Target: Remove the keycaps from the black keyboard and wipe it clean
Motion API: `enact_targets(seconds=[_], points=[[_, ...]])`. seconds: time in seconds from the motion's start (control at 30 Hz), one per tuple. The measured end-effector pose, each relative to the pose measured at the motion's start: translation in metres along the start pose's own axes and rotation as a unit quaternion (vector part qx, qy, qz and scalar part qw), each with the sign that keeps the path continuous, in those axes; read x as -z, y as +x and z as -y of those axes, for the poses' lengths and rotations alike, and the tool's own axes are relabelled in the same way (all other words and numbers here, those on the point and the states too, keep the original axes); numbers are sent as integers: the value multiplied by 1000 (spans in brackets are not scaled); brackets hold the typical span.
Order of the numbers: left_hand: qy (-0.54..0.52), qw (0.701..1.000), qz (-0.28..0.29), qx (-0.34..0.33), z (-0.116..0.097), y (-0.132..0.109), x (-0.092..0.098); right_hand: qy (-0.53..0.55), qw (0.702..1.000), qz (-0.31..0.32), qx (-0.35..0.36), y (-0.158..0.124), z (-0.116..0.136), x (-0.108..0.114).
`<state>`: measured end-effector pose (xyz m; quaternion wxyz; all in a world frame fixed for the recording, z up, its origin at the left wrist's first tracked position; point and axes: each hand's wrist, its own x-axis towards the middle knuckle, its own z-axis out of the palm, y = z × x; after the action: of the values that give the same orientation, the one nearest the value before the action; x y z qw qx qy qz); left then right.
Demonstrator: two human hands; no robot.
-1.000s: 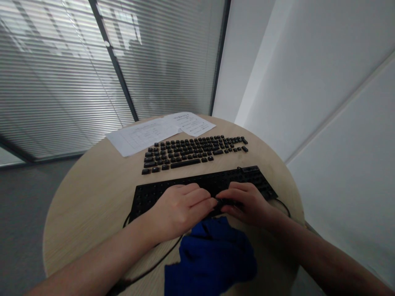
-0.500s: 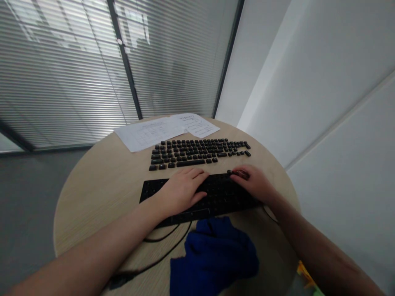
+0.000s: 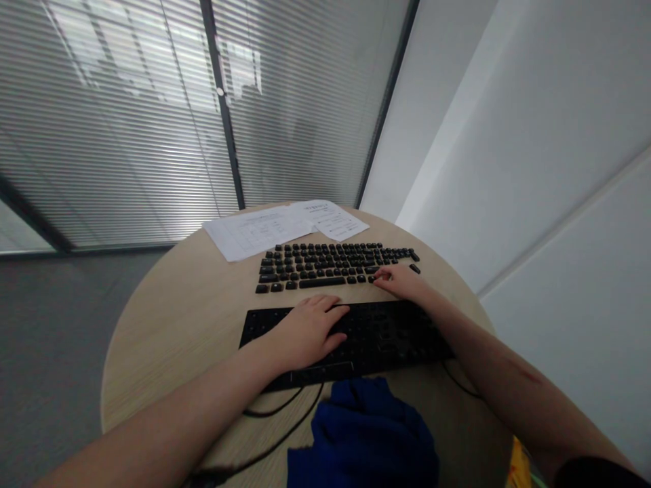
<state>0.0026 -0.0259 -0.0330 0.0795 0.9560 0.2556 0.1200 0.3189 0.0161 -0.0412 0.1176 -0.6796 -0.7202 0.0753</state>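
A black keyboard base (image 3: 407,332) with its keycaps off lies across the middle of the table. My left hand (image 3: 308,332) rests on it, fingers spread and slightly bent, holding nothing. Just beyond the base, loose black keycaps (image 3: 325,264) are laid out in rows like a keyboard, with a long space bar (image 3: 322,282) in the front row. My right hand (image 3: 401,281) is over the right end of that row, its thumb and fingers pinched on a small black keycap (image 3: 373,278). What lies inside the palm is hidden.
Printed paper sheets (image 3: 254,232) lie at the far side of the round wooden table (image 3: 152,325). A crumpled blue cloth (image 3: 371,434) and a black cable (image 3: 274,444) are at the near side. A white wall (image 3: 569,224) stands close on the right.
My right hand has moved from the keyboard base's top right, where it held a dark tool with a keycap at its tip, to the laid-out keycaps. My left hand stays on the base.
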Motion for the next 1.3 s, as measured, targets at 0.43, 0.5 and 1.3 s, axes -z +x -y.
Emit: enact_targets(seconds=[0.43, 0.5, 1.3], points=[[-5, 1000, 9, 2, 0, 0, 3, 44, 998, -48, -7, -3, 1, 4], [-5, 1000, 9, -1, 1, 1, 2, 53, 996, -74, -10, -11, 0, 15], [72, 996, 56, -23, 7, 4, 6, 657, 754, -18, 0, -136, 20, 12]])
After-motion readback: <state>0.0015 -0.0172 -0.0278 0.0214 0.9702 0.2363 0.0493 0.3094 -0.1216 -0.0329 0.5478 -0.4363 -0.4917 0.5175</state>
